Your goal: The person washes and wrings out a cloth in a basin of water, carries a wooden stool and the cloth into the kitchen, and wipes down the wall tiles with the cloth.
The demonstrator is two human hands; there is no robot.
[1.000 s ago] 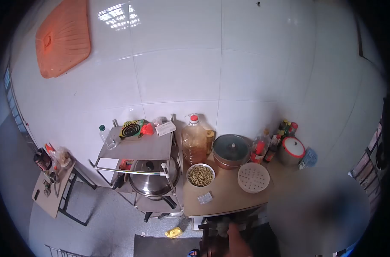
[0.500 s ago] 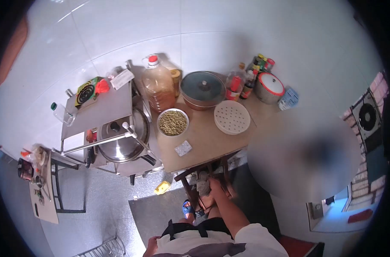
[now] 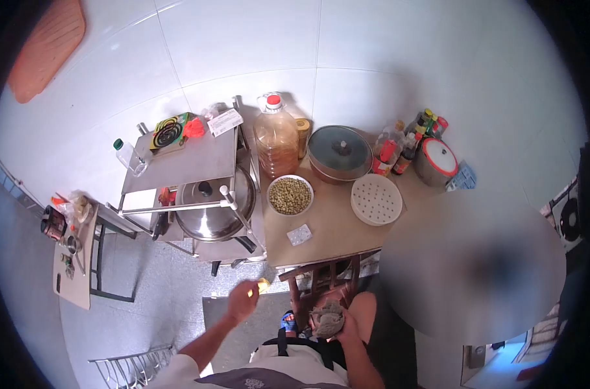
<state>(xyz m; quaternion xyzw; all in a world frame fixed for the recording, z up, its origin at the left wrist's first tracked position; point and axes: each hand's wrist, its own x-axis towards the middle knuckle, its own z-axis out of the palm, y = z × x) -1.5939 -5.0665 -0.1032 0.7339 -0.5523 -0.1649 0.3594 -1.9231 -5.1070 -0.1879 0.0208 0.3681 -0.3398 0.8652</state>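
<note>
My right hand [image 3: 349,328] is closed around a grey-brown crumpled bundle [image 3: 327,319] above my lap; I cannot tell whether it is cloth or something else. On the left, my left hand [image 3: 242,301] is stretched forward over the floor, fingers curled. It overlaps a yellow object [image 3: 263,285] that appears to lie on the floor behind it. Whether the fingers hold anything is hidden. Just beyond the bundle stands a dark wooden stool or chair [image 3: 295,292], partly under the table.
The table [image 3: 334,240] carries a bowl of green beans [image 3: 290,196], a pierced white steamer plate [image 3: 376,199], a lidded pan [image 3: 340,153], an oil jug [image 3: 275,139] and several sauce bottles. Left is a metal rack [image 3: 184,162] with a lidded pot [image 3: 207,211]. A blurred round shape [image 3: 470,266] blocks the right.
My right hand has brought the grey-brown bundle up from beside the stool toward my lap. My left hand has come from my side out forward. The view has shifted, moving the table rightward in it.
</note>
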